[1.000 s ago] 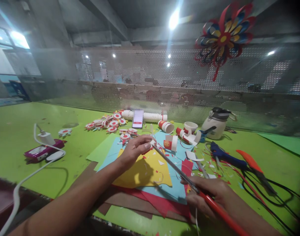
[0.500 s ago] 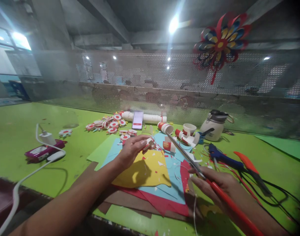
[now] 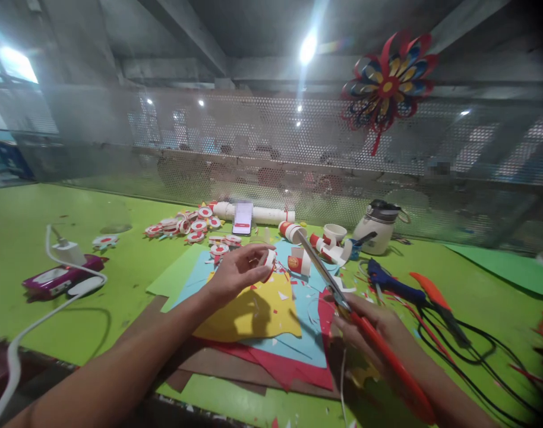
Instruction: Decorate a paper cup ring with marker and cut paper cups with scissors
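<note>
My left hand [image 3: 236,270] is closed on a small white and red paper cup piece [image 3: 269,261], pinched between thumb and fingers above the yellow sheet [image 3: 249,315]. In my right hand [image 3: 369,327] is a pair of scissors [image 3: 325,276] with red handles, its blades pointing up and away to the left. The blades look closed or nearly so, apart from the cup piece. Beyond them lies a red and white paper cup [image 3: 299,263] on its side. Small paper scraps [image 3: 283,295] are scattered over the yellow and blue sheets [image 3: 309,345].
Several red and white wheel-shaped pieces [image 3: 198,226] are heaped at the back left, near a propped phone [image 3: 242,218] and a white tube [image 3: 271,214]. A white jar [image 3: 373,229], a blue glue gun [image 3: 394,283] and an orange-handled tool [image 3: 432,291] lie right. A purple power strip [image 3: 62,276] sits left.
The cup piece in my left hand has turned, showing its white curved side. The scissors stay in my right hand, turned slightly. The whole view has shifted a little, moving the table things left.
</note>
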`<state>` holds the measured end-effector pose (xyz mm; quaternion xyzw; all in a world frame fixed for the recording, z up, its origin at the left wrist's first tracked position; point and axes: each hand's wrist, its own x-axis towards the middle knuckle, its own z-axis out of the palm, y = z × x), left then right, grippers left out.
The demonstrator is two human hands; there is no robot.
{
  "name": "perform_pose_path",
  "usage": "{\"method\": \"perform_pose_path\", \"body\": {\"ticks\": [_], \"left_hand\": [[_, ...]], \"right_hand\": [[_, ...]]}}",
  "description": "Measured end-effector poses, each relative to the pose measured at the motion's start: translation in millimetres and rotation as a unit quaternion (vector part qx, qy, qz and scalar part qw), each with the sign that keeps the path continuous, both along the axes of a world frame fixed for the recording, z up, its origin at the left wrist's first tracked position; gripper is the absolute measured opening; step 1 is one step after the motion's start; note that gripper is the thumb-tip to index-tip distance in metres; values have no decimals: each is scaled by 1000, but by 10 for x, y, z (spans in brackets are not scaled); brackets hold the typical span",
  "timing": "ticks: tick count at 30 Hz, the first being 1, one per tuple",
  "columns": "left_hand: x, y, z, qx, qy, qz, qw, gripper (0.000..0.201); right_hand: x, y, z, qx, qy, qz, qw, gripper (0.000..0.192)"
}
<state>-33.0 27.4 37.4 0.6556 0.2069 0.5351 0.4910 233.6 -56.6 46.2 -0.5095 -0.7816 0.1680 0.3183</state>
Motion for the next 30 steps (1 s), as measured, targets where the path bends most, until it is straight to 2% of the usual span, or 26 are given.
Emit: {"method": "perform_pose_path", "body": {"ticks": [4, 7, 9, 12, 14, 18, 20, 22, 23, 24, 27, 30], "left_hand": [[22, -1, -16, 21, 12, -18, 1000, 44], [39, -20, -18, 34, 21, -33, 999, 45], [48, -36, -19, 41, 27, -40, 998, 46], [56, -52, -22, 52, 42, -46, 997, 46], [61, -54, -26, 64, 56, -45, 995, 45], [75, -64, -41, 101, 94, -27, 990, 46], [83, -82, -50, 120, 111, -15, 986, 47], [89, -104, -60, 153, 135, 3, 979, 49], [91, -113, -64, 183, 151, 17, 971, 50], [93, -120, -69, 219, 168, 32, 961, 51], [95, -128, -71, 324, 202, 67, 922, 51], [92, -127, -57, 362, 206, 75, 906, 50]], "right_hand": [[-36, -3, -25, -7, -27, -20, 999, 28], [-27, 62, -84, -13, -112, -94, 989, 36], [2, 116, -150, -20, -185, -121, 975, 41], [58, 169, -221, -16, -257, -72, 964, 36], [85, 173, -198, -8, -285, -34, 958, 29], [29, 97, 65, 23, -305, -44, 951, 23], [-86, 33, 249, 44, -272, -48, 960, 25], [-246, -20, 395, 42, -110, 19, 993, 25], [-331, -35, 438, 26, -51, 46, 997, 30], [-412, -41, 459, 12, -10, 42, 999, 35], [-593, -17, 409, -36, 101, 9, 994, 35], [-663, 21, 303, -99, 220, -8, 970, 25]]}}
